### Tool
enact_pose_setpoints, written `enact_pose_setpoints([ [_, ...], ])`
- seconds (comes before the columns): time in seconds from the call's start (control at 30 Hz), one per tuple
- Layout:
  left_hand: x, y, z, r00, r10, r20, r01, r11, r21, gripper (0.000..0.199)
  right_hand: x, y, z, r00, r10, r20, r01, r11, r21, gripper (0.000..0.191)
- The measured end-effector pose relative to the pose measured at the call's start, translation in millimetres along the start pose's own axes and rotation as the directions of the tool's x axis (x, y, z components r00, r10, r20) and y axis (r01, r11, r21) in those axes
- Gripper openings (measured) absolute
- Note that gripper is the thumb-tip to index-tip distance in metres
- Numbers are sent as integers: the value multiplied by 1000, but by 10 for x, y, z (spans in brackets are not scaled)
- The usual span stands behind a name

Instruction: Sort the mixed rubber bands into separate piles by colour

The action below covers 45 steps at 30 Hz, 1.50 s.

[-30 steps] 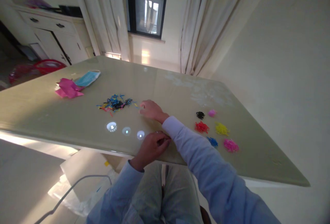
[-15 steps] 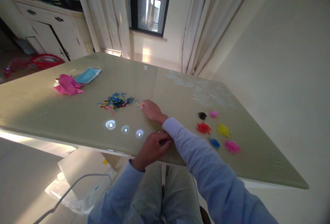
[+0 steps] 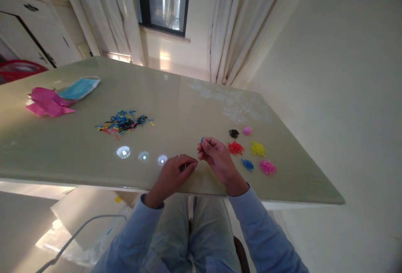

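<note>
My right hand (image 3: 216,158) pinches a small blue band (image 3: 202,140) above the table, just left of the sorted piles. Close by on its left, my left hand (image 3: 176,174) is closed, its fingertips together; whatever they hold is too small to name. A mixed heap of coloured bands (image 3: 124,122) lies left of centre. On the right are small piles: black (image 3: 234,133), light pink (image 3: 247,130), red (image 3: 235,148), yellow (image 3: 258,148), blue (image 3: 247,164) and bright pink (image 3: 268,167).
A crumpled pink sheet (image 3: 50,102) and a blue face mask (image 3: 80,88) lie at the table's far left. The table's near edge (image 3: 125,189) runs in front of my lap. Beyond the table are curtains and a window.
My right hand has drawn back from the mixed heap, uncrossing from over my left hand, and now shows a blue band. The view has shifted to the right.
</note>
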<state>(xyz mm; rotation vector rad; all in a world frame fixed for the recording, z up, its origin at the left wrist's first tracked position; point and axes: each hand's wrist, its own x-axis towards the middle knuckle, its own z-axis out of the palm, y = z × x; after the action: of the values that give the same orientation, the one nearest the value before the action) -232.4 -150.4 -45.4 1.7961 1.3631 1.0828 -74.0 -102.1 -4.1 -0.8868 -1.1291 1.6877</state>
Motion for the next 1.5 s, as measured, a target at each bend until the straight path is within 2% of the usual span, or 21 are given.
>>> enact_pose_setpoints([
  [0.1, -2, 2, -10, 1000, 0, -9, 0, 1000, -5, 22, -192, -77, -153, 999, 29, -18, -23, 965, 260, 29],
  [0.17, -6, -2, -13, 1000, -5, -10, 5, 1000, -4, 23, -282, -112, -205, 999, 39, -12, -31, 927, 374, 27],
  [0.3, -13, -10, -15, 1000, -8, -7, 8, 1000, 7, 26, -374, -150, -235, 998, 61, 0, -55, 893, 447, 27],
  [0.53, -12, 14, -25, 999, -29, -27, 30, 999, 23, 27, -474, -123, -250, 999, 28, -23, -22, 970, 242, 29],
  [0.6, -11, 17, -26, 999, -36, -31, 37, 999, 25, 27, -520, -94, -299, 997, -21, -81, 27, 997, 73, 29],
  [0.63, -11, 15, -26, 999, -37, -35, 38, 999, 28, 27, -546, -80, -344, 989, -72, -128, 62, 995, -77, 27],
  [0.67, -12, 11, -26, 999, -37, -38, 38, 999, 31, 27, -575, -68, -407, 973, -145, -181, 94, 960, -264, 25],
  [0.7, -13, 4, -25, 999, -35, -39, 36, 999, 35, 27, -607, -57, -487, 945, -236, -225, 109, 880, -462, 23],
  [0.77, -15, -14, -24, 999, -25, -40, 26, 999, 41, 27, -674, -43, -687, 881, -396, -257, 67, 643, -763, 20],
  [0.83, -16, -31, -23, 999, -19, -37, 21, 999, 42, 28, -745, -35, -906, 843, -468, -265, -17, 469, -883, 20],
  [0.9, -16, -38, -23, 999, -23, -35, 25, 999, 48, 29, -811, -27, -1093, 824, -490, -284, -86, 389, -917, 20],
  [1.03, -12, -23, -27, 999, -40, -30, 42, 997, 58, 31, -894, 17, -1273, 812, -504, -294, -181, 261, -948, 22],
  [1.27, -4, 1, -36, 997, -55, -48, 58, 997, 58, 29, -880, 89, -1263, 820, -500, -278, -283, 68, -957, 22],
  [1.37, -8, -3, -42, 997, -51, -53, 56, 995, 86, 30, -883, 82, -1262, 818, -502, -279, -290, 58, -955, 22],
  [1.5, -18, -1, -52, 997, -44, -55, 49, 994, 94, 28, -917, 98, -1204, 783, -547, -297, -261, 145, -954, 24],
])
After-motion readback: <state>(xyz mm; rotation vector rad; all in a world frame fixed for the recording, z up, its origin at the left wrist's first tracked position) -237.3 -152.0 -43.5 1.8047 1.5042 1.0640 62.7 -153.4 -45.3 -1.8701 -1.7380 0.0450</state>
